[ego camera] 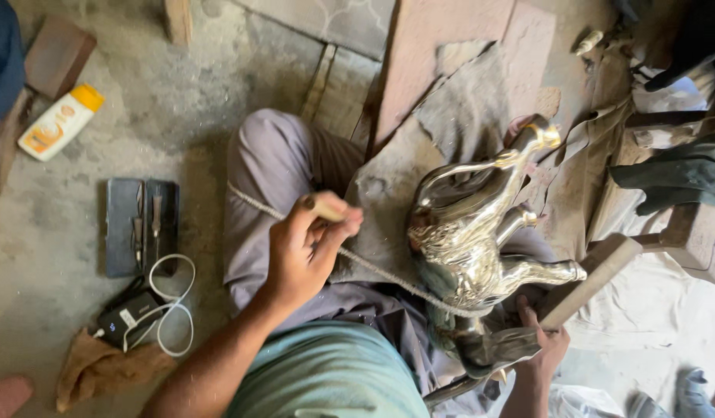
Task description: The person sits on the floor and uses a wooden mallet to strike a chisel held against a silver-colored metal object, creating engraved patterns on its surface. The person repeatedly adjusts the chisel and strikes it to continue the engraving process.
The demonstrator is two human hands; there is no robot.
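A shiny silver metal animal figurine [473, 232] lies on a grey cloth [443, 131] over my lap. My left hand [307, 248] is closed around a small wooden handle [323, 206], and a taut twisted cord [373, 267] runs through it toward the figurine's body. The cord's other end passes left over my knee. My right hand [545, 344] grips the figurine's lower end near its base, beside a wooden stick [590, 280].
On the dusty floor at left lie an open grey case with small tools [141, 224], a dark charger with a white cable [152, 310], a brown rag [102, 368] and a white bottle with a yellow cap [59, 122]. Cloths and wooden blocks crowd the right side.
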